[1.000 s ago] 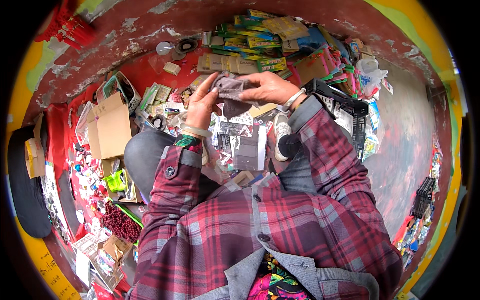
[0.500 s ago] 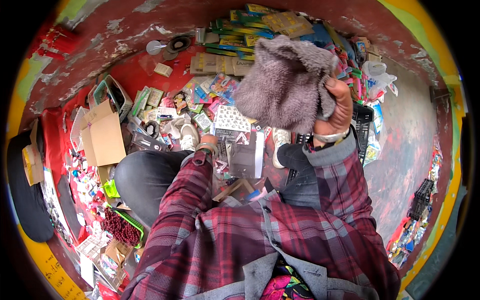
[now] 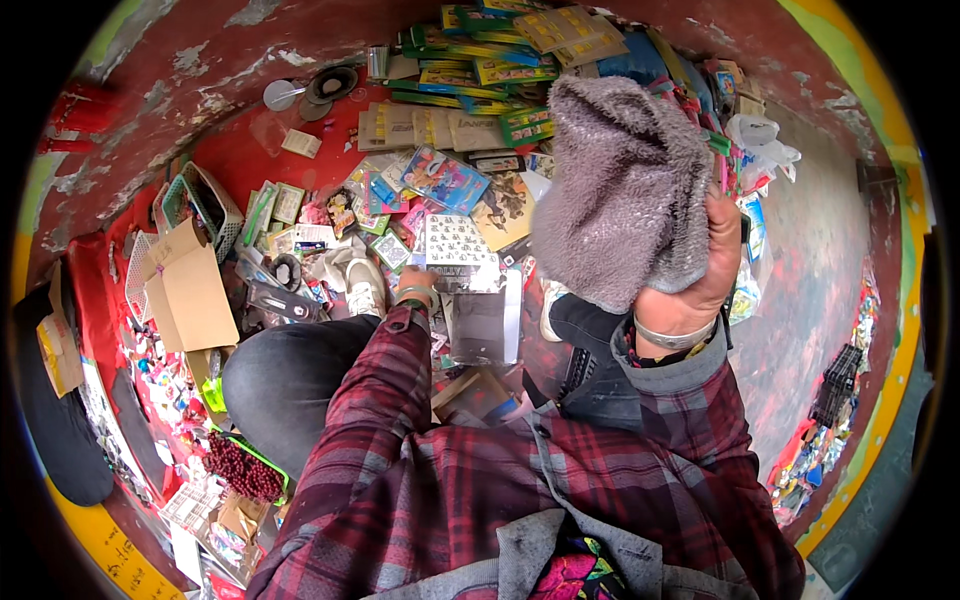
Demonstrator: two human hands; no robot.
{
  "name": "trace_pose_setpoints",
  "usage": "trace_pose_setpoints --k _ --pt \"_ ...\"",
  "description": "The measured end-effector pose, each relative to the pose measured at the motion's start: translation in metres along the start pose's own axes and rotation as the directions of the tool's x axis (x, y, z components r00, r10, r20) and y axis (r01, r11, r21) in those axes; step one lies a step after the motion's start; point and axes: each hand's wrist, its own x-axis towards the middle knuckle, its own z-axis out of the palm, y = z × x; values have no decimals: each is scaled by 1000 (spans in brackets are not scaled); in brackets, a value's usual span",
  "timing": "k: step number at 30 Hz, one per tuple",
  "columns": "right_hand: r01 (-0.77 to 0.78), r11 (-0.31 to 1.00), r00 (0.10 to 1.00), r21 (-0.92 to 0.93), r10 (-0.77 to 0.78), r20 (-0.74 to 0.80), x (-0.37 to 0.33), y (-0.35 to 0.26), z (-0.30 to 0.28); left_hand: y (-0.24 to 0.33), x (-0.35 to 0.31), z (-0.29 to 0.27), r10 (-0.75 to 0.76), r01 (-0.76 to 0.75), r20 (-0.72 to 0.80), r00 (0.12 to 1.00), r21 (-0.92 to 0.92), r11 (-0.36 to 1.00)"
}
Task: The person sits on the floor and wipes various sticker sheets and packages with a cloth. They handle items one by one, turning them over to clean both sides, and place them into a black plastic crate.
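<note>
One gray cloth [image 3: 620, 200] — just left of the right hand [image 3: 706, 282], in its grip, apparently by one edge.

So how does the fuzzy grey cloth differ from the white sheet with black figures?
The grey cloth is plain and fuzzy; the white sheet is printed with black figures. The cloth is rumpled, while the sheet looks flat. The right hand holds the cloth up, whereas the sheet sits lower, beside the left hand; whether that hand grips it is unclear. Both are in front of the person.
</note>
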Motion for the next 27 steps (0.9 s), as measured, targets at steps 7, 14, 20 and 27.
trace_pose_setpoints --k 7,14,20,27 --pt "-136 982 985 129 121 119 2 3 0 16 -2 3 103 -105 -17 994 -225 969" --pt "-15 1000 985 3 14 174 3 7 10 52 -25 -32 375 -130 251 892 -653 746" --pt "50 999 983 4 -50 175 5 1 2 117 -124 -121 422 -32 233 876 -846 533" --pt "258 965 954 -39 -249 164 8 -28 8 153 -215 -201 828 -88 -23 560 -996 31"
